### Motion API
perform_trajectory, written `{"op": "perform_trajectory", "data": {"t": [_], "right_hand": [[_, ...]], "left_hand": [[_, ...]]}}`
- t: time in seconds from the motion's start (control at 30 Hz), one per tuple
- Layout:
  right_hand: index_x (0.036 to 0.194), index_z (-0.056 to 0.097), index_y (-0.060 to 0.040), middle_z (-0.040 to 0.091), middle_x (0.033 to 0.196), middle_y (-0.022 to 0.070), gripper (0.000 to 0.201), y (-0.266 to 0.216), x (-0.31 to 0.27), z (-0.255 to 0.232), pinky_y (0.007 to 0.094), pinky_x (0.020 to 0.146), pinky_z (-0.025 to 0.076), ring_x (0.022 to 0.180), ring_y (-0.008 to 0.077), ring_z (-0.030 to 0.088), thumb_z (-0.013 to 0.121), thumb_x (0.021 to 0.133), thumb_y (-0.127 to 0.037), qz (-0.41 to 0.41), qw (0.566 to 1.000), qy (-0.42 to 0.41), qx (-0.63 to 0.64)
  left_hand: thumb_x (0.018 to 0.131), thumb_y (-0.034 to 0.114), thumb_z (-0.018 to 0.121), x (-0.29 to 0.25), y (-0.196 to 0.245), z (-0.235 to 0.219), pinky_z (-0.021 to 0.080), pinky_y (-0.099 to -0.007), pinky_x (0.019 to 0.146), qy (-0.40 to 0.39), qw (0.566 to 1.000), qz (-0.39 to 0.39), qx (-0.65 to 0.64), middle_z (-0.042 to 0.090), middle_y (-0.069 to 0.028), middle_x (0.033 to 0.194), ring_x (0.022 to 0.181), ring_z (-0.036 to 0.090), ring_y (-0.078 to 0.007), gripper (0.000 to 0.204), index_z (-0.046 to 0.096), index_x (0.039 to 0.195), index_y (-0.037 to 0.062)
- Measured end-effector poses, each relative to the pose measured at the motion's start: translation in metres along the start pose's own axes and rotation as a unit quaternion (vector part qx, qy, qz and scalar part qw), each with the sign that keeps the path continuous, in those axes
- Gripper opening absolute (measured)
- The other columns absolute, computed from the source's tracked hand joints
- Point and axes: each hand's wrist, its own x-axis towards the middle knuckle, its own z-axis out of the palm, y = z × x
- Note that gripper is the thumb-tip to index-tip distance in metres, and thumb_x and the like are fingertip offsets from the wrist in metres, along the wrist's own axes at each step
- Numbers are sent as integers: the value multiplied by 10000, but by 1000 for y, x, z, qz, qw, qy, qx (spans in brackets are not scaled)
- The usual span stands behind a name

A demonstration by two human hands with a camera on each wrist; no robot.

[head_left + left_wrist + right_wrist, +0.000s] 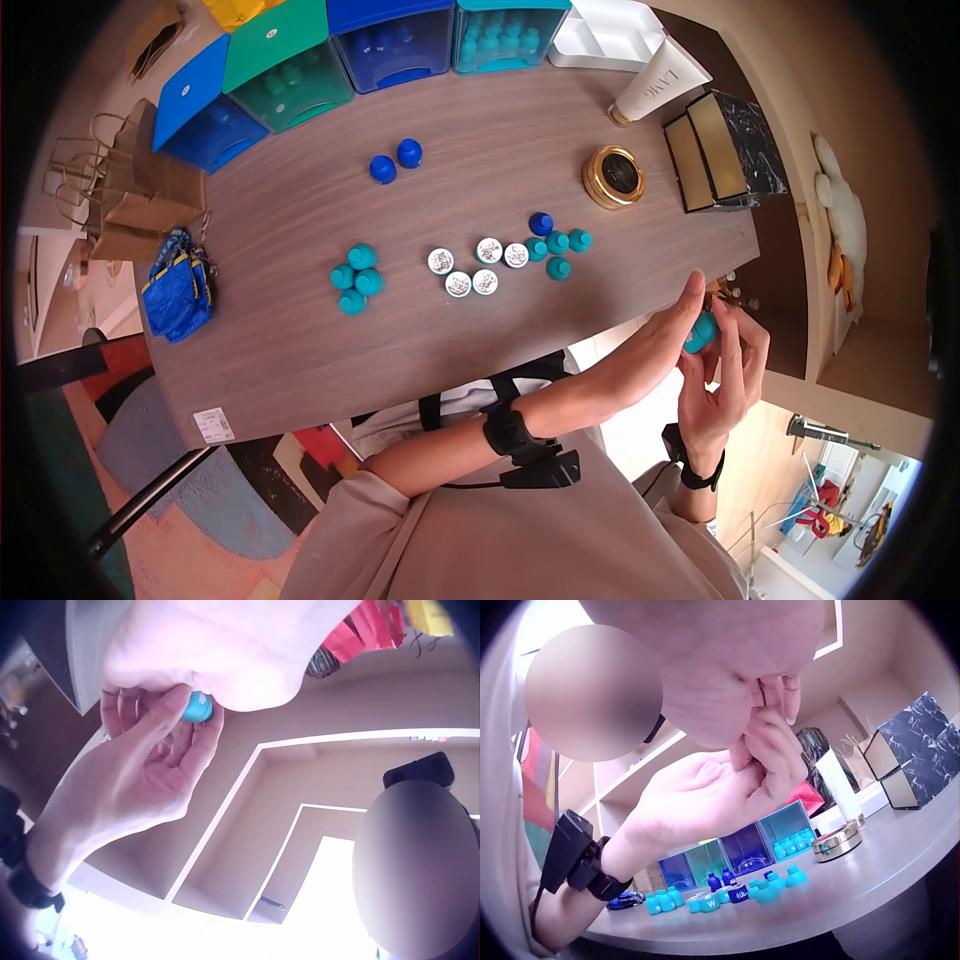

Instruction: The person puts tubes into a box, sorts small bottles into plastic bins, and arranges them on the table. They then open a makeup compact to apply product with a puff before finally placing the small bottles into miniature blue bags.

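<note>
A small teal bottle [700, 333] is held between both hands beyond the table's right front edge. The right hand [732, 375] grips it with bent fingers; in the left wrist view its thumb presses against the bottle [198, 707]. The left hand [645, 355] reaches across to the same bottle, thumb raised. Its fingers are hidden behind the palm in the head view, but look curled in the right wrist view [776, 750]. Nearest on the table are several teal bottles [557, 268], with a dark blue bottle [541, 223] beside them.
White-topped printed pieces [485, 281] and more teal bottles [368, 281] stand mid-table. Two dark blue bottles [409, 153] stand farther back. Coloured bins [390, 45] line the back; a gold tin [613, 177], white tube [660, 80] and marbled box [740, 150] are right, a blue bag [180, 290] left.
</note>
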Motion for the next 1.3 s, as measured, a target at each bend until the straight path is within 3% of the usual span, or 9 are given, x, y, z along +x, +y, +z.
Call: {"op": "perform_trajectory", "data": {"t": [0.27,0.47,0.73,0.83,0.93,1.03,1.1,1.13,1.3], "right_hand": [[1351,721,57,669,1272,185,473,8,-5,4,299,668,636,1074,284,709,811,891,125,-22,999,-1,29],[1361,735,28,684,1272,165,600,15,-13,-17,443,1024,530,1187,317,674,875,780,78,77,996,41,13],[1514,588,79,590,1484,173,503,38,-21,-35,427,1165,458,1364,293,605,682,1030,-20,151,972,157,94],[1522,585,73,590,1487,164,502,39,-20,-37,412,1162,450,1362,277,603,696,1057,-81,162,969,158,100],[1520,589,70,591,1488,158,509,39,-19,-37,401,1151,449,1362,270,600,714,1061,-111,159,969,155,107],[1518,591,72,590,1485,164,512,37,-20,-34,405,1142,453,1364,275,596,722,1055,-105,153,972,142,108],[1511,597,72,595,1468,175,510,35,-20,-28,413,1145,453,1364,282,592,728,1042,-80,133,974,136,125],[1483,624,75,605,1435,183,501,33,-19,-25,421,1145,455,1354,288,592,741,1007,-29,135,972,138,132],[1431,668,70,617,1378,180,533,25,-17,-18,431,1145,456,1319,293,602,777,910,57,128,978,102,129]], "left_hand": [[1128,776,171,4,-6,4,502,-307,920,31,999,7,27,602,-20,1054,997,584,-111,816,601,1200,86],[1073,853,149,18,-25,-8,550,-363,972,-35,999,-41,-5,683,-92,1031,993,698,-188,917,613,1122,63],[1076,847,101,17,-25,-11,565,-358,943,-36,998,-48,34,728,-127,974,973,727,-205,972,627,1062,30],[1128,774,175,18,-27,-13,569,-361,930,-51,997,-42,42,740,-122,955,941,729,-206,884,642,1045,27],[1177,504,508,21,-36,-14,574,-377,930,-88,996,-22,23,744,-114,912,912,735,-209,530,659,1038,15],[1038,117,750,21,-57,-7,578,-420,954,-57,966,37,251,745,-143,1046,1011,737,-262,170,648,1098,-4],[897,-69,781,18,-98,-8,576,-459,976,54,758,227,609,702,-163,1215,1131,708,-314,308,627,1159,-17],[898,-54,764,18,-103,-11,568,-482,978,26,741,222,633,631,-185,1348,1215,654,-363,382,604,1242,-18],[953,47,760,18,-80,-7,562,-489,761,22,846,167,506,723,-164,893,866,719,-380,97,705,955,-33]]}}
